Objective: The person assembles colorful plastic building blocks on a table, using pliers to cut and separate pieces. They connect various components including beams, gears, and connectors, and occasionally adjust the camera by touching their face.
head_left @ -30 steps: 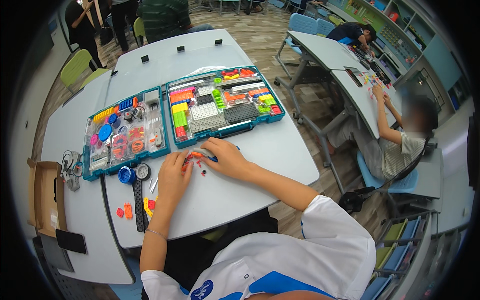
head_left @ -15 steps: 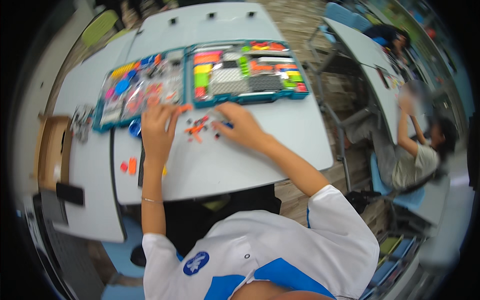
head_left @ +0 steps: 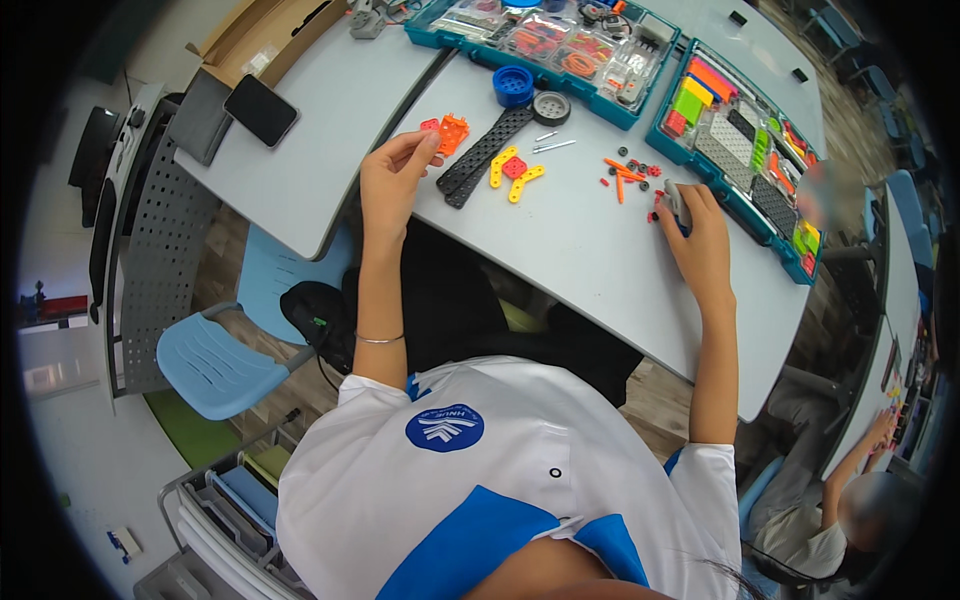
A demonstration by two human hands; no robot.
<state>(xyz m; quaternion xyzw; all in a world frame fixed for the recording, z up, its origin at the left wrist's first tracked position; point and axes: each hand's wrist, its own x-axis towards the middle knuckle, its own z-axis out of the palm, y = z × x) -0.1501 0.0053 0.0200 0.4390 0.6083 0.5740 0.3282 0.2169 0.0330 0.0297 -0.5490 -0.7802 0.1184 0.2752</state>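
On the left of the white table, my left hand (head_left: pixel 400 172) is closed, its fingertips at the edge of an orange plastic bracket (head_left: pixel 453 134). A small red piece (head_left: pixel 430 125) lies beside that bracket. My right hand (head_left: pixel 697 240) is curled round a small grey and blue part (head_left: pixel 677 205), mostly hidden by the fingers. Just left of it lie orange pegs (head_left: pixel 621 178) with small black and red connectors (head_left: pixel 645 170). Between my hands are two yellow angled beams (head_left: pixel 525 183), a red block (head_left: pixel 515 168) and black perforated strips (head_left: pixel 483 160).
A blue wheel hub (head_left: pixel 512 87), a grey wheel (head_left: pixel 551 107) and metal rods (head_left: pixel 553 146) lie near the open teal parts case (head_left: pixel 590 95). Its other half (head_left: pixel 730 185) holds coloured beams. A black phone (head_left: pixel 262 110) lies at left; another person (head_left: pixel 815 530) sits at right.
My view has turned left. My left hand has moved left and nearer with an orange piece, beside the loose red and orange pieces. My right hand stays near the small connectors.
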